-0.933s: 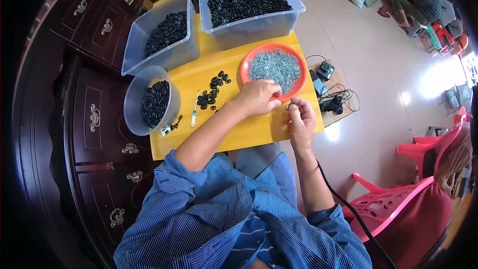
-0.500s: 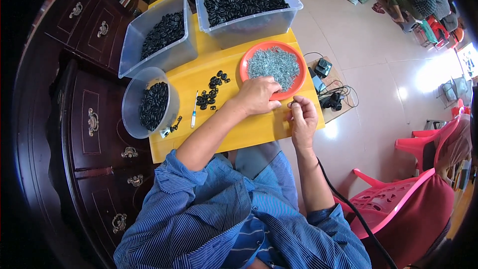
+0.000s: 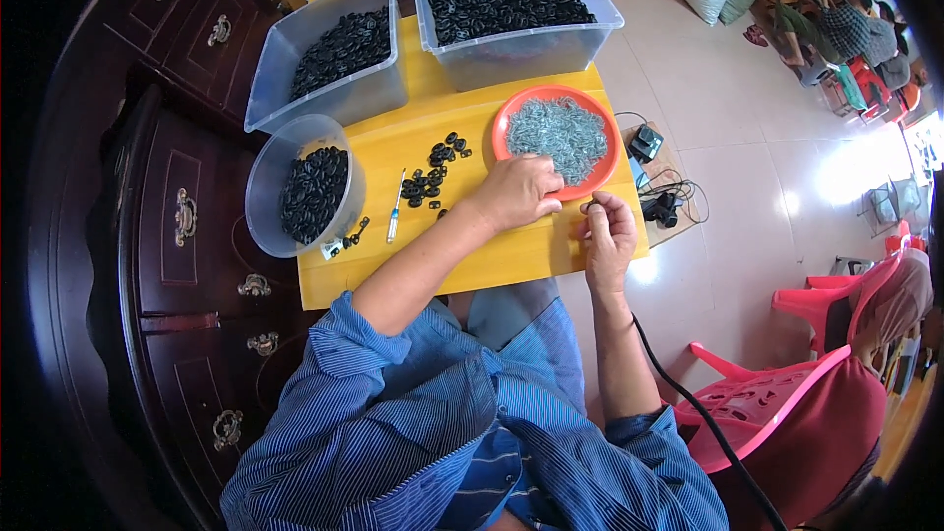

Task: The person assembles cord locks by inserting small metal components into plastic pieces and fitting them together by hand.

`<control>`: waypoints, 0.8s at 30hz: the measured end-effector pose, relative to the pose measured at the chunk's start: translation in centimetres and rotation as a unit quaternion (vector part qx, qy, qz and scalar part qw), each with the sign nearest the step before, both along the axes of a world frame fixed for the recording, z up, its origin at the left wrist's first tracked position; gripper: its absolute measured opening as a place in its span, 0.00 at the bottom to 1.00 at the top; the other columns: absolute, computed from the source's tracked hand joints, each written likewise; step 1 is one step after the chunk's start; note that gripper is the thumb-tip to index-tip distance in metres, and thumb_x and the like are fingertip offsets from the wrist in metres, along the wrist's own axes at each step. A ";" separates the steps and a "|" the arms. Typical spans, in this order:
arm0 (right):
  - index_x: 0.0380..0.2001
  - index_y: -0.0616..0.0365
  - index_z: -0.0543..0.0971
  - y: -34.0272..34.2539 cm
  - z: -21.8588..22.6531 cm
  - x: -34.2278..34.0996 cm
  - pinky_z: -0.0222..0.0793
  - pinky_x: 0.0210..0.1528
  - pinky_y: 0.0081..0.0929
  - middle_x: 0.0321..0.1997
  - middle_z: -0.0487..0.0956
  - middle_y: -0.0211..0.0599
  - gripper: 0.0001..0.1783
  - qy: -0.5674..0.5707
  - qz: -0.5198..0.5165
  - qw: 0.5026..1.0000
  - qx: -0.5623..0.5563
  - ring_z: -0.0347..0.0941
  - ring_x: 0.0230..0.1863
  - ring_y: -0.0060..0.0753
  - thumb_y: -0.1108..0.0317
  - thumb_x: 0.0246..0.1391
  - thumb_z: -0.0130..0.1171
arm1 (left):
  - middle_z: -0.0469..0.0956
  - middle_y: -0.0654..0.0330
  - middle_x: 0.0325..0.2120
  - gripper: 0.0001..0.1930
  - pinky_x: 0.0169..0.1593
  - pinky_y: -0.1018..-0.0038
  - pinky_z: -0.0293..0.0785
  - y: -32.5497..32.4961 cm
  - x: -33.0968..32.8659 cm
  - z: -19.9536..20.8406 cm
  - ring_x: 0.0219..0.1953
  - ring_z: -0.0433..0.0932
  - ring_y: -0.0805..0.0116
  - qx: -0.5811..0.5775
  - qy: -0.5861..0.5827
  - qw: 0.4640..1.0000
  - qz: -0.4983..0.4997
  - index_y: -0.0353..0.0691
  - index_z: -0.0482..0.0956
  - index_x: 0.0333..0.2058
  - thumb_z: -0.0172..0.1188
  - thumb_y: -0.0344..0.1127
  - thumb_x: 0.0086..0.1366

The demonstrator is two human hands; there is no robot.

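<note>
Two bare hands work near the right end of a yellow table [image 3: 492, 261], seen from above in a head-worn view. The left hand [image 3: 516, 192] reaches over the near rim of an orange plate [image 3: 501, 128], fingers curled down at the heap of silvery metal pieces [image 3: 556, 135]; its fingertips are hidden, and whether they grip anything cannot be told. The right hand [image 3: 612, 236], just beside the plate's near right side, pinches a small dark piece [image 3: 590, 205] between thumb and forefinger, above the tabletop and close to the near right corner. The plate sits near the table's right edge, past which a board on the floor holds black devices [image 3: 646, 143] and looped cords. The left forearm slants across the front edge, a single black piece lying just beside it. Farther left, loose black pieces [image 3: 431, 179] lie in a cluster, with a slim blue-handled tool [image 3: 393, 224] next to them. A round tub [image 3: 258, 187] stands at the left edge, and two clear bins [image 3: 531, 57] of black pieces close off the far side. Yellow surface runs between cluster and plate, and a narrower strip along the front edge. A dark cabinet [image 3: 187, 265] hems the left; tiled floor [image 3: 728, 197] opens at right, a pink chair [image 3: 767, 403] near the right elbow.
</note>
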State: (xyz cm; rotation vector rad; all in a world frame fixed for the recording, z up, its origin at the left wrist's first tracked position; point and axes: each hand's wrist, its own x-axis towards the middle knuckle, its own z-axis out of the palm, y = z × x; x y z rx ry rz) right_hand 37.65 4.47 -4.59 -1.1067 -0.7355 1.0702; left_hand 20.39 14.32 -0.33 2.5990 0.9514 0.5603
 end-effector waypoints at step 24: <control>0.47 0.60 0.78 -0.2 0.7 -0.3 0.68 0.35 0.15 0.37 0.81 0.30 0.10 -0.022 0.021 0.999 -0.029 0.75 0.35 0.16 0.71 0.64 0.57 | 0.75 0.72 0.28 0.08 0.33 0.80 0.73 -2.4 -1.6 0.3 0.29 0.73 0.82 -0.332 -0.411 0.842 0.109 0.39 0.80 0.38 0.60 0.38 0.72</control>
